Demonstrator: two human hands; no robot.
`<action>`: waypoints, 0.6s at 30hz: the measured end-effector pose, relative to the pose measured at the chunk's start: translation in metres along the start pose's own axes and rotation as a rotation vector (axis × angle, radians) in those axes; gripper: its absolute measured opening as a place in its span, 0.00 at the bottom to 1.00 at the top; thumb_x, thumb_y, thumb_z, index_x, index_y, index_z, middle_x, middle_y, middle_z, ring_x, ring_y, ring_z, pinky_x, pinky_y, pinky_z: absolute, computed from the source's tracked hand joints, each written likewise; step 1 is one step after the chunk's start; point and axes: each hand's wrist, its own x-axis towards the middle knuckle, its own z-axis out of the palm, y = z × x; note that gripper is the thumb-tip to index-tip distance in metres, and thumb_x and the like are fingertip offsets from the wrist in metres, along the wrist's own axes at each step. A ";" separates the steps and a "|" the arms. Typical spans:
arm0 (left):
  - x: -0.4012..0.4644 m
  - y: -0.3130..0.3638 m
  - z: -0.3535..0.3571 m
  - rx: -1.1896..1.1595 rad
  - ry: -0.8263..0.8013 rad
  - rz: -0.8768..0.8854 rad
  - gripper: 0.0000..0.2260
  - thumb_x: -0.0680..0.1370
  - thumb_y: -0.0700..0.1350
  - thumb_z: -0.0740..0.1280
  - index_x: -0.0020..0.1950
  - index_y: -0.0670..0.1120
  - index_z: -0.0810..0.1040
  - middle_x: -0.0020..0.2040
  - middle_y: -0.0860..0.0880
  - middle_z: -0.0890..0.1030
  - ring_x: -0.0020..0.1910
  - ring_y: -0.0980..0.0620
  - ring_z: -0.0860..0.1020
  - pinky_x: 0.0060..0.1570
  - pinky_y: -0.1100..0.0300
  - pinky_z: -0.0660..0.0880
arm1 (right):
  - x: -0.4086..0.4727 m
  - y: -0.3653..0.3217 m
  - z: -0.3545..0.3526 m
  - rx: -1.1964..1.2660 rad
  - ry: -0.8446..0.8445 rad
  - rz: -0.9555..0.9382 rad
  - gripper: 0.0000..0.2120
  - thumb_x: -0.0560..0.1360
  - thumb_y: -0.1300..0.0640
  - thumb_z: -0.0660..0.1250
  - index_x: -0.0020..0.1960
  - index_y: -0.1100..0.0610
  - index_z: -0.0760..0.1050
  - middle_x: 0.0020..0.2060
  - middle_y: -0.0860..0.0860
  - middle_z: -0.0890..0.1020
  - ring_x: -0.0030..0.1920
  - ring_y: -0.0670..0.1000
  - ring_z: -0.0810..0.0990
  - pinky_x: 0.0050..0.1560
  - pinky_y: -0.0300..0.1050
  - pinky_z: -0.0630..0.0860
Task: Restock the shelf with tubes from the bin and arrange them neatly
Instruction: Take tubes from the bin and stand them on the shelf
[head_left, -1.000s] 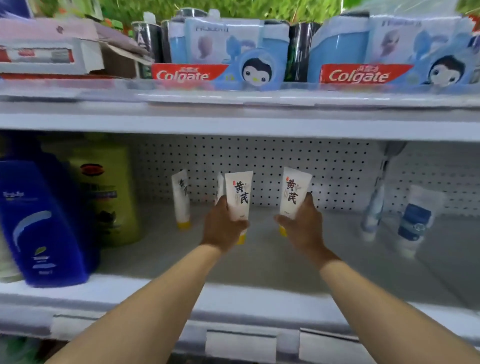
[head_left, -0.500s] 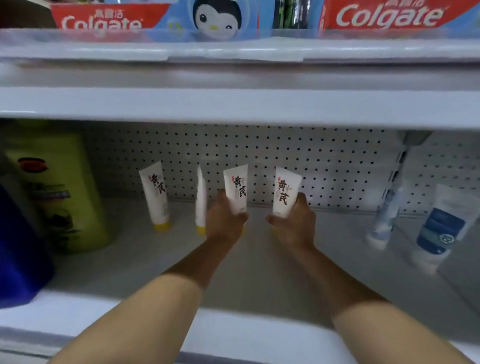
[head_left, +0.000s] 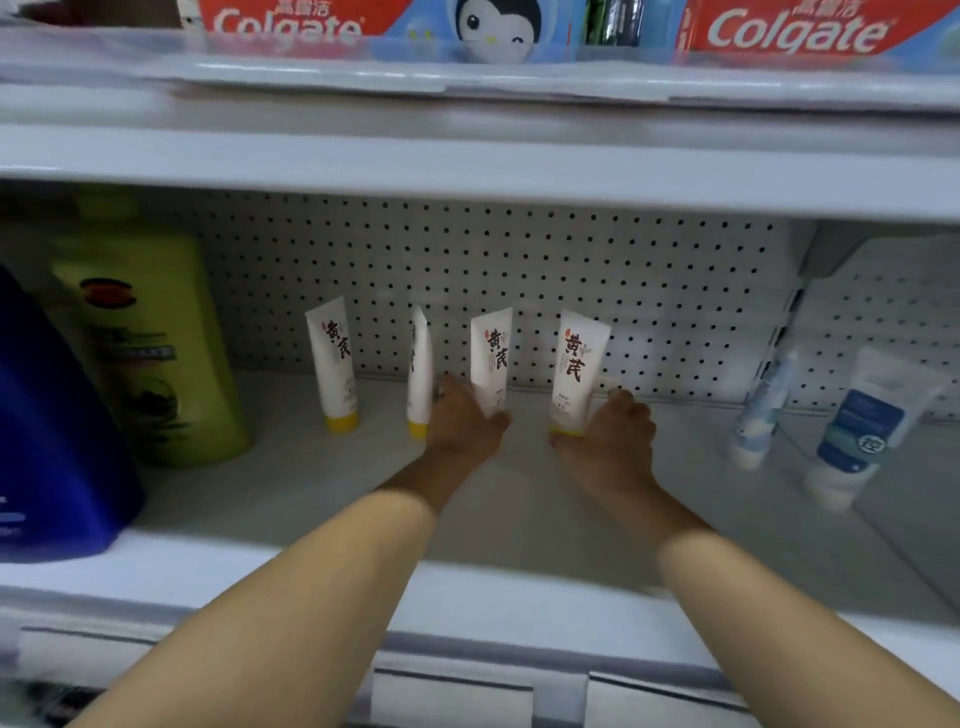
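Head view: at frame centre, the left hand (head_left: 460, 415) holds 1 white tube (head_left: 492, 358) low on its body, and the right hand (head_left: 610, 434) holds another tube (head_left: 577, 371) the same way. Both tubes stand long axis upright, cap down, rising above each grip near the pegboard (head_left: 571, 275) at the back of the shelf (head_left: 519, 519). Left of them, 2 matching tubes (head_left: 332, 371) already stand. The next move looks like setting both down in line, the left tube just beside the nearest standing one.
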 end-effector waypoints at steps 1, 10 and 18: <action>-0.006 -0.001 -0.004 -0.003 -0.015 -0.007 0.29 0.73 0.47 0.70 0.68 0.39 0.60 0.65 0.41 0.71 0.61 0.42 0.74 0.56 0.52 0.75 | -0.008 -0.001 -0.003 -0.021 -0.007 -0.005 0.35 0.68 0.53 0.72 0.68 0.62 0.58 0.63 0.60 0.65 0.65 0.61 0.63 0.61 0.53 0.67; -0.074 -0.024 -0.087 0.120 -0.056 -0.014 0.34 0.75 0.54 0.67 0.74 0.41 0.57 0.71 0.43 0.67 0.67 0.43 0.69 0.62 0.55 0.70 | -0.109 -0.037 -0.014 -0.157 -0.190 -0.098 0.30 0.69 0.49 0.71 0.67 0.55 0.63 0.63 0.57 0.66 0.66 0.59 0.63 0.64 0.50 0.69; -0.151 -0.085 -0.206 0.120 0.089 -0.091 0.27 0.76 0.53 0.66 0.70 0.41 0.63 0.66 0.42 0.71 0.64 0.42 0.71 0.57 0.54 0.70 | -0.219 -0.096 0.016 -0.214 -0.317 -0.376 0.32 0.72 0.48 0.69 0.71 0.52 0.60 0.68 0.53 0.62 0.68 0.57 0.58 0.67 0.49 0.63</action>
